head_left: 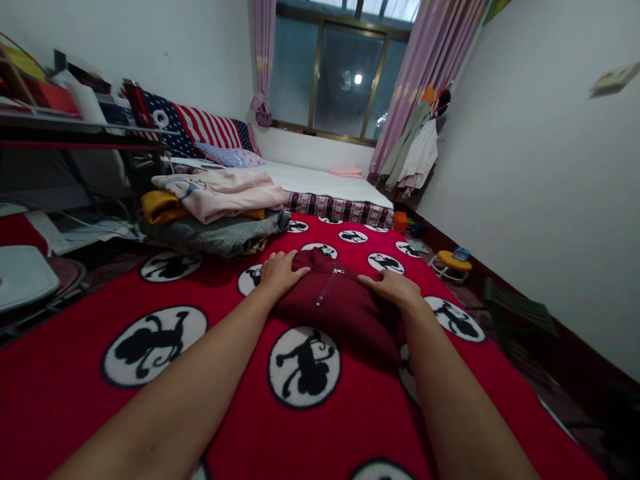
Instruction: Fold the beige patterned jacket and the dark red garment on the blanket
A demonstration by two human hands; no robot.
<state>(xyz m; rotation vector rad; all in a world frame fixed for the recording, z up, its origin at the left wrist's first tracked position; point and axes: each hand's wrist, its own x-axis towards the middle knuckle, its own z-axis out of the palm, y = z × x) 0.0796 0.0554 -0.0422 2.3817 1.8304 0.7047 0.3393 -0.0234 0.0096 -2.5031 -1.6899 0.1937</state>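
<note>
A folded dark red zip-up top (pixel 345 307) lies on the red blanket (pixel 235 393), its short zipper and silvery pull facing up. My left hand (pixel 281 272) holds its left edge near the collar, thumb laid over the cloth and fingers bent at the side. At the opposite edge, my right hand (pixel 393 287) grips the fabric with the thumb side on top; its other fingers are mostly hidden. Left of the top sits a pile of folded clothes, with a pale pink garment (pixel 225 190) above grey-blue jeans (pixel 225 233) and something mustard yellow (pixel 163 207).
Behind the blanket stands a bed (pixel 320 177) with a patterned side. A cluttered desk (pixel 85 133) is at left, beside a white chair seat (pixel 25 277). On the right floor are a yellow stool (pixel 454 261) and a dark folding chair (pixel 520 307). Clothes (pixel 417 153) hang by the curtain.
</note>
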